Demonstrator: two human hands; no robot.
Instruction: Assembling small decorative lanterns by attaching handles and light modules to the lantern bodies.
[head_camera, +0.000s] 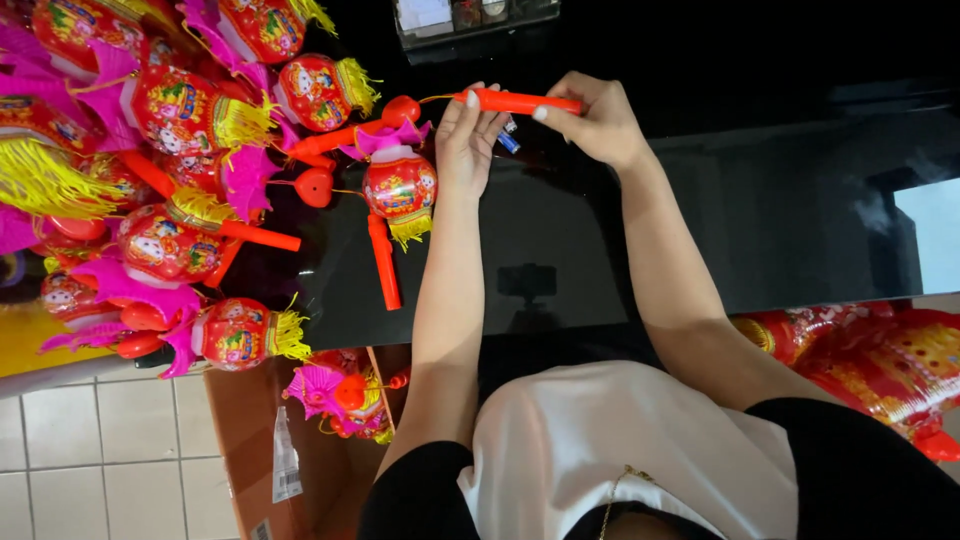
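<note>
1. An orange plastic handle stick (515, 101) is held level in the upper middle of the frame, above the black glossy table (780, 220). It is pinched between both hands so that its two ends are steadied.
2. The right hand (592, 122) is closed around the stick's right end, thumb and fingers wrapped on it.
3. The left hand (468, 135) is held upright at the stick's left part, fingers narrowed against it near the red heart-shaped clip (401, 109), which is joined to the stick by a thin gold wire. A small blue item is glimpsed behind the left fingers; what it is cannot be told.
4. Just below the left hand, one red toy lantern (400, 186) with a pink frill and yellow tassel is laid on the table, with its own orange stick (384, 262) pointing toward the lower frame.
5. A heap of finished lanterns (150, 150) is piled in the upper left of the frame, kept aside from the hands; about ten red lantern bodies can be counted there, though overlap makes the count uncertain.
6. One cardboard box (300, 440) with more lanterns inside is seen at the lower left, on the tiled floor (100, 460).
7. Red and gold foil items (880, 360) are seen at the right edge; their number cannot be told.
</note>
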